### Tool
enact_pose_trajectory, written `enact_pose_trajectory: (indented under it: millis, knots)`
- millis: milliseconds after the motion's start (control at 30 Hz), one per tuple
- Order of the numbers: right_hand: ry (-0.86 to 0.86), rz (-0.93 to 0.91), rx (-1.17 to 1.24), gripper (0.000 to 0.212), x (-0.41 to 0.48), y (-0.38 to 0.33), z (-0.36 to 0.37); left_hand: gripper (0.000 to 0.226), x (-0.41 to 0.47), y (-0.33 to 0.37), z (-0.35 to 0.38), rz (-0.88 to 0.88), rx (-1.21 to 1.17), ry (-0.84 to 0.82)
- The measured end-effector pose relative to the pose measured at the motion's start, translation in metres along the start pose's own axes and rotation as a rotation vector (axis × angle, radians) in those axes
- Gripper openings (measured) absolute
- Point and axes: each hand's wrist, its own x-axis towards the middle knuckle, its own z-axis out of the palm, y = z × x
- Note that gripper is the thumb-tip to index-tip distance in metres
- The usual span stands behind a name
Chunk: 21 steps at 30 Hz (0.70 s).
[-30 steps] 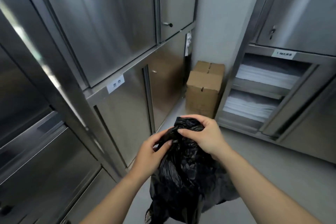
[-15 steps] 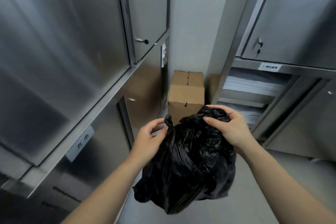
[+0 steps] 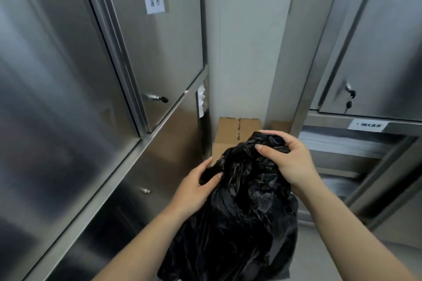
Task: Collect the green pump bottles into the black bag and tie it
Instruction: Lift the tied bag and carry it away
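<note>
A crumpled black plastic bag (image 3: 246, 219) hangs in front of me, held up off the floor by both hands. My right hand (image 3: 290, 159) is closed over the gathered top of the bag. My left hand (image 3: 196, 187) pinches a fold of the bag's upper left side between thumb and fingers. No green pump bottles are visible; the bag's plastic hides whatever is inside.
Stainless steel cabinet doors (image 3: 157, 52) line the left wall, one with a small knob (image 3: 159, 99). A cardboard box (image 3: 230, 137) stands on the floor in the corner behind the bag. On the right, a steel cabinet with open shelves (image 3: 342, 143) holds stacked white linen.
My view has tilted up and turned right along the cabinets. My hands have lifted the bag higher, and my left hand has slid lower on its left side.
</note>
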Motion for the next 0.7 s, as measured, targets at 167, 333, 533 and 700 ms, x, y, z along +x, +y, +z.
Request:
enact_pose_trajectory:
  millis: [167, 333, 533, 700]
  knots:
    - [0.031, -0.022, 0.033, 0.027, 0.061, 0.0, -0.025, 0.013, 0.06, 0.011, 0.026, 0.062, -0.088, 0.094]
    - [0.094, -0.046, 0.031, 0.029, 0.103, 0.002, -0.049, 0.022, 0.104, 0.025, 0.037, 0.084, -0.188, 0.152]
    - [0.223, -0.12, 0.036, 0.032, 0.158, -0.012, -0.074, 0.019, 0.18, 0.071, 0.008, 0.216, -0.124, 0.184]
    - [0.298, -0.285, -0.075, 0.031, 0.219, -0.048, -0.077, 0.012, 0.265, 0.149, -0.022, 0.301, -0.18, 0.197]
